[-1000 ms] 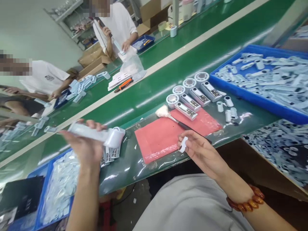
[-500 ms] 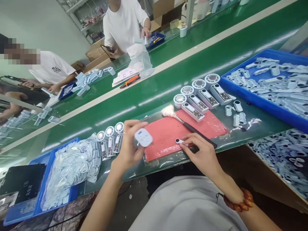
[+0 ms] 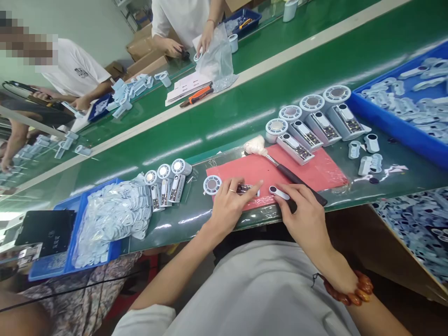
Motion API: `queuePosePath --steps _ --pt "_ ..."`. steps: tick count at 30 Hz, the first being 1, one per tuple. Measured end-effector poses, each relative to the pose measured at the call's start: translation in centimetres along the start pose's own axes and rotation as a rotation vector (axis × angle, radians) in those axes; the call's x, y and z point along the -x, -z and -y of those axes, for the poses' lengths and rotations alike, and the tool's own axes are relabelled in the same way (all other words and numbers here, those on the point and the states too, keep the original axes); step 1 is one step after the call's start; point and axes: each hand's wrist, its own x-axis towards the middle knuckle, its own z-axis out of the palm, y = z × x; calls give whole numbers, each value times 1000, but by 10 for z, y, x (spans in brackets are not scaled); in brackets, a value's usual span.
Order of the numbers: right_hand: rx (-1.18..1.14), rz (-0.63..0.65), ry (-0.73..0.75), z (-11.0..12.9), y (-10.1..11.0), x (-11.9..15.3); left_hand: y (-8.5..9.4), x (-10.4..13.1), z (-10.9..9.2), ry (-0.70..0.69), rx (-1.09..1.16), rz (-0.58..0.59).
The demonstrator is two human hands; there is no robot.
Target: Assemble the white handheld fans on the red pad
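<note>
My left hand is closed over a light-blue round-headed device lying on the red mat. Part of its circuit board shows between my fingers; the rest of its body is hidden. Just to the right, my right hand pinches a small light-blue oval cover with a black dot at one end. Behind it on the mat lies a dark-handled tool with a white wrapped head. Several similar devices stand in a row along the mat's back right.
Three more devices stand at left, beside a blue tray of bagged parts. Loose covers lie near a large blue tray at right. A box of small parts sits below. Co-workers work across the green bench.
My left hand has brought the device from raised in the air down onto the mat, beside the cover. My right hand keeps its pinch on the cover. The head view has shifted.
</note>
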Motion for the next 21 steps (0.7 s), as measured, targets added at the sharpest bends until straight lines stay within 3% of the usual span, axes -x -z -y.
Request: queuePosePath --steps 5,11,15,21 --pt "-88 37 -50 8 12 2 13 1 -2 2 29 6" --pt "-204 -33 -104 29 18 -6 38 -1 37 258 335 -40" --pt "-230 24 -49 46 15 -26 33 3 39 448 602 -28" --pt "-215 289 189 51 4 -59 17 11 24 432 684 -61"
